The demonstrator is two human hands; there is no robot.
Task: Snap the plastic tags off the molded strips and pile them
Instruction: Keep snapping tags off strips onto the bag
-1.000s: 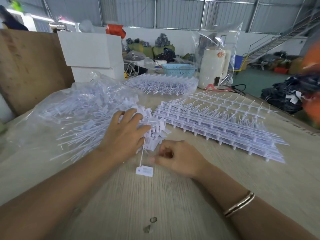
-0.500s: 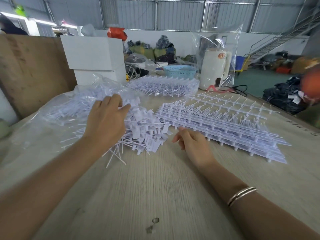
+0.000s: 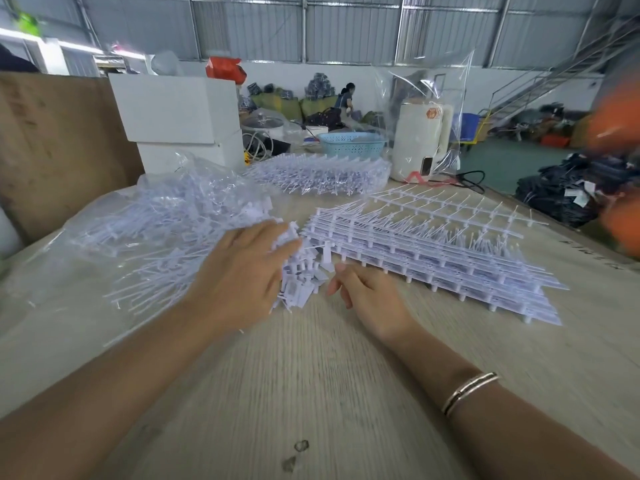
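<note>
White plastic fills the middle of the pale wood-grain table. The left hand lies palm down on the pile of loose tags, its fingers straight and spread, pressing on the heap rather than gripping anything. Tag heads poke out just beyond and under those fingertips, and long thin tails stick out to the left of the hand over a sheet of clear plastic film.

The right hand rests on the table just right of the pile, its fingers loosely curled and holding nothing that shows. Its fingertips sit near the tag heads and just short of the near-left corner of the stack of molded strips, without touching either as far as can be seen. The strips lie in flat layers running away to the right of these fingers, their tags unbroken. A bracelet of 2 thin bands circles the right wrist.

Well beyond both sets of fingers a second bundle of strips in a clear bag lies flat. Behind it stand 2 stacked white boxes, a light blue perforated basket and a white appliance inside a clear bag. A brown board leans up far to the left of the left hand. Blurred orange shapes hang at the right edge.
</note>
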